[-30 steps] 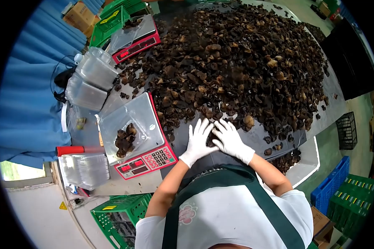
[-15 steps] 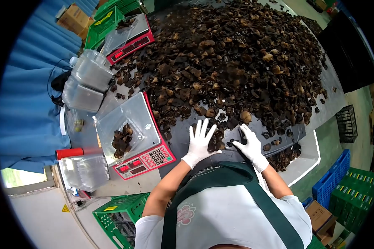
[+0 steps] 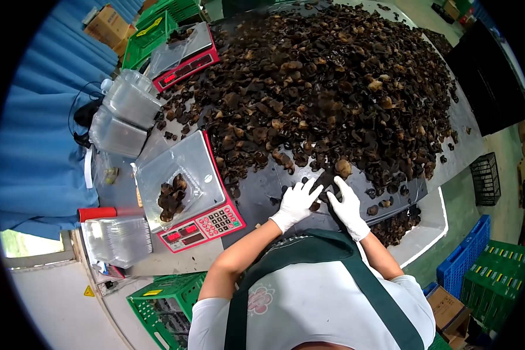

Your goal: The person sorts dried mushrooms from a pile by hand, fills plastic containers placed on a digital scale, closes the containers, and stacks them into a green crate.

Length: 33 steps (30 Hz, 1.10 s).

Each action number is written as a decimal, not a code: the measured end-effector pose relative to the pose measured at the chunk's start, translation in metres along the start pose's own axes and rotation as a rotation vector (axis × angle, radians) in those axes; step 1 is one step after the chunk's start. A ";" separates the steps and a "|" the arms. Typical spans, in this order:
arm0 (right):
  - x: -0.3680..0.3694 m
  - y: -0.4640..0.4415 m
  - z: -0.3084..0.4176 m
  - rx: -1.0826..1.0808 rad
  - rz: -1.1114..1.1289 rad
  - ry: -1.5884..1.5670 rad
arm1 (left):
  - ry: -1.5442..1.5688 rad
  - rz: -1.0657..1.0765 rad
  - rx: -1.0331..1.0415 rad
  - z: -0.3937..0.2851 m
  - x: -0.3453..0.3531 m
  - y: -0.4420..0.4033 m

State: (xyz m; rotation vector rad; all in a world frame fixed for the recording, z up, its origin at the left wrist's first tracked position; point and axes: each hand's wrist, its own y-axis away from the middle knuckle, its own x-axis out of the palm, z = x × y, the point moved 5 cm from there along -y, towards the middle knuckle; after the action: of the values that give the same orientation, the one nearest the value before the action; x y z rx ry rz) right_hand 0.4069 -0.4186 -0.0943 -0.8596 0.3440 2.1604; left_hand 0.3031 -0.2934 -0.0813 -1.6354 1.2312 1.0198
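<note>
My left hand, in a white glove, reaches across the table with its fingers stretched out. Its fingertips touch a small cluster of dark wood ear mushrooms. On the other side of that cluster is my right hand, also gloved, with thumb and index finger apart. The cluster lies between the two hands, and its underside is hidden. Ahead spreads a large heap of wood ear mushrooms. To the left, a red scale carries a clear plastic tray holding several wood ears.
Stacked clear plastic trays and more trays stand along the left side. Behind them is a second red scale. A white bin of mushrooms sits below the table's right edge. Green crates stand lower left.
My left hand has moved right, toward my right hand, and its spread fingers have drawn closer together. The mushrooms by it have shifted right, between both hands. My right hand has barely moved.
</note>
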 end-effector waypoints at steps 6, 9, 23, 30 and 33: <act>0.010 0.013 0.016 -0.018 0.083 -0.082 | 0.017 -0.463 0.003 0.019 -0.029 0.006; 0.012 0.013 0.034 -0.188 0.102 0.044 | 0.069 -0.567 -0.076 0.033 -0.045 0.008; 0.029 0.003 0.021 -0.203 0.171 0.245 | 0.033 -1.054 -0.455 0.140 -0.231 0.128; 0.033 -0.016 0.029 -0.282 0.077 0.096 | -0.183 -0.590 -0.759 0.205 -0.214 0.180; 0.032 -0.032 0.049 -0.265 0.117 0.058 | -0.251 -0.566 -0.793 0.195 -0.221 0.169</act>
State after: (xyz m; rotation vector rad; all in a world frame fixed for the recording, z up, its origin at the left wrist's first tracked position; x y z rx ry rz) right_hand 0.3927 -0.3552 -0.0793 -1.0742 0.1406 2.3274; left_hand 0.0727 -0.0739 0.0378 -2.1708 0.1307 1.3575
